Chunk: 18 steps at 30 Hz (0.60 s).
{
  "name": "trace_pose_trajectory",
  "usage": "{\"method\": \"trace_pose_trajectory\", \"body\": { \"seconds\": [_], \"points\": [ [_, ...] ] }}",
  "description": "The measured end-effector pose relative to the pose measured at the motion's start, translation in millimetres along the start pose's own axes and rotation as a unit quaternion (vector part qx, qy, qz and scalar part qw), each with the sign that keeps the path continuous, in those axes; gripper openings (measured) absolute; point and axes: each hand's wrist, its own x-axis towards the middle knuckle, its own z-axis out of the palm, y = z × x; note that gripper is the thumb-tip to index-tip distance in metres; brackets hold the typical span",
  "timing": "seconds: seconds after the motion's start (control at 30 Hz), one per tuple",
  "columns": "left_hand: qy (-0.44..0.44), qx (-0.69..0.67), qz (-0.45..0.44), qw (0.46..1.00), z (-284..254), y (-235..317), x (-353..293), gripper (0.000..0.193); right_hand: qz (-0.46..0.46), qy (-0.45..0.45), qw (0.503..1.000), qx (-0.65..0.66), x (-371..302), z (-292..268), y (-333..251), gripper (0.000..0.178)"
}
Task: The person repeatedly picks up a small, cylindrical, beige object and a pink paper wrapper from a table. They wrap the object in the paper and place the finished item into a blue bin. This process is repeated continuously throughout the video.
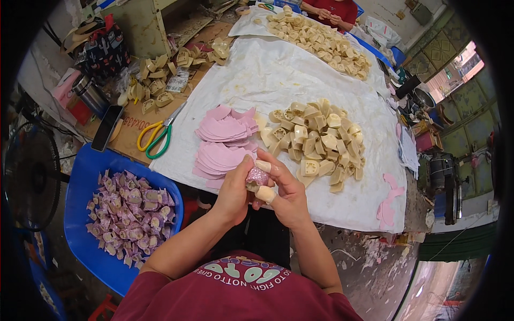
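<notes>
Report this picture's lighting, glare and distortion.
Head view: fisheye bending toward the black surround, corners cut off; head view: bright opening at upper right looks washed out; head view: fan at far left sits dim; head view: held purple piece shows small glints.

a black smartphone (108, 127) lies near a steel vacuum flask (93, 98); beyond them sits a dark cactus-print bag (107, 52); a black electric fan (32, 176) stands far left; a white plastic sack (381, 32) lies upper right

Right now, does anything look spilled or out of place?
Yes: ragged pink strips lie near the right edge of the white cloth, away from the stacked pink pieces, and pale scraps litter the floor.
</notes>
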Motion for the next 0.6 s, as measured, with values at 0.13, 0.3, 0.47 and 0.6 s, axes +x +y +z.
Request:
{"method": "trace_pose_trajectory", "body": {
  "seconds": [0.13,0.3,0.47,0.6],
  "points": [
    [0.017,0.094,0.008,0.995,-13,0,1,0.046,-0.011,0.002,1.000,0.023,-1,4,16,0.049],
    [0.101,0.387,0.065,0.914,-73,15,-25,0.049,-0.028,0.007,0.993,-0.116,0,-5,42,0.042],
    [0.403,0.506,0.190,0.739,-185,71,-101,0.027,-0.098,0.069,0.944,-0.306,11,-9,40,0.034],
    [0.449,0.719,0.285,0.449,-189,79,-115,0.034,-0.195,0.046,0.890,-0.411,50,13,39,0.034]
  ]
}}
